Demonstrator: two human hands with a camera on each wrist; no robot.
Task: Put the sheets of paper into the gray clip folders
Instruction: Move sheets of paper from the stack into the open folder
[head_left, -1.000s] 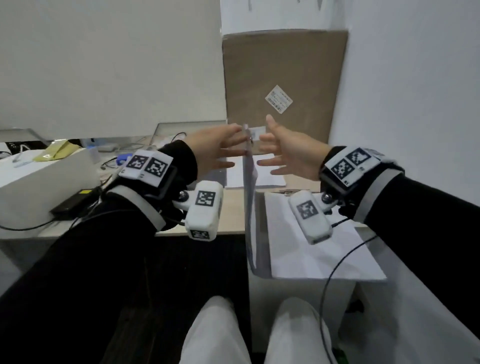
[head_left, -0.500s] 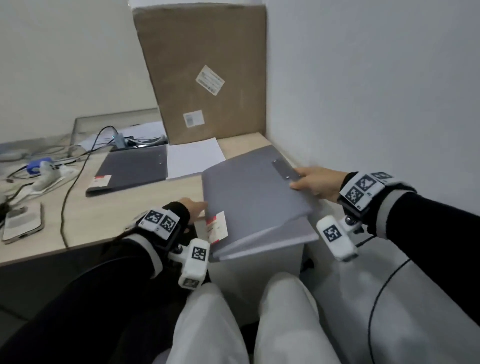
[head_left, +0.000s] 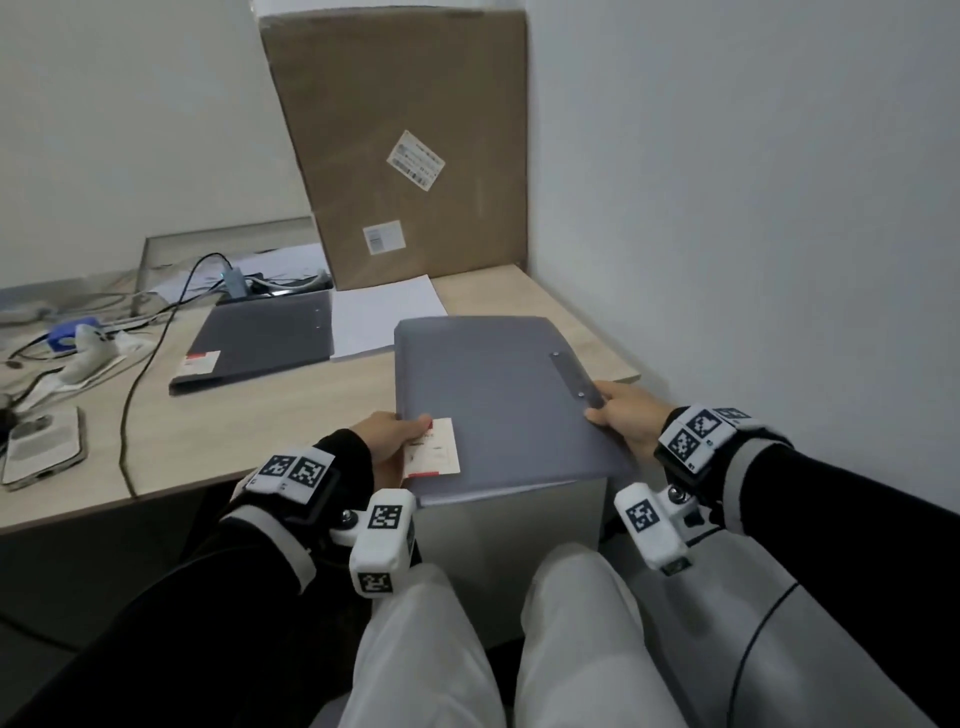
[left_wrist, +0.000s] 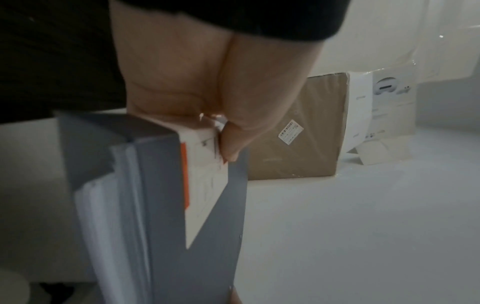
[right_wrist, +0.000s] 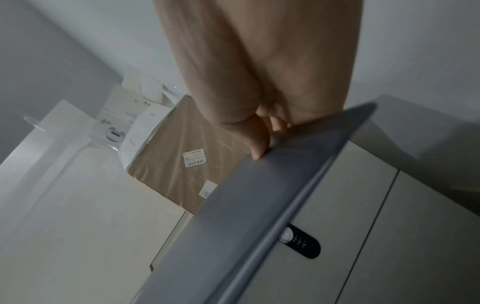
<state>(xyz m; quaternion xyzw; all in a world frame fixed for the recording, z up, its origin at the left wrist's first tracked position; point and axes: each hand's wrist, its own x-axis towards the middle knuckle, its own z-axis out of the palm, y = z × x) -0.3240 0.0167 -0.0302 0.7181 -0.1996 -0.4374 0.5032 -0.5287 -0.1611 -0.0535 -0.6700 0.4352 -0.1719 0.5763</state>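
Observation:
A closed gray clip folder (head_left: 493, 395) lies flat over the desk's right end and a white cabinet, with white sheet edges (left_wrist: 103, 226) showing inside it. My left hand (head_left: 395, 434) pinches its near left corner at the white and red label (head_left: 434, 452), thumb on top. My right hand (head_left: 621, 413) grips its right edge beside the metal clip strip (head_left: 574, 376). A second gray folder (head_left: 260, 348) lies shut further back on the left. Loose white sheets (head_left: 384, 317) lie between that folder and the cardboard.
A big flat cardboard package (head_left: 410, 145) leans on the wall at the back. Cables (head_left: 150, 332), a phone (head_left: 44, 449) and small gadgets crowd the desk's left. The white wall stands close on the right. The white cabinet (head_left: 514, 525) sits under the held folder.
A second ago both hands held the folder upright on its edge. It has since been closed and brought down flat, and both hands now hold its near corners.

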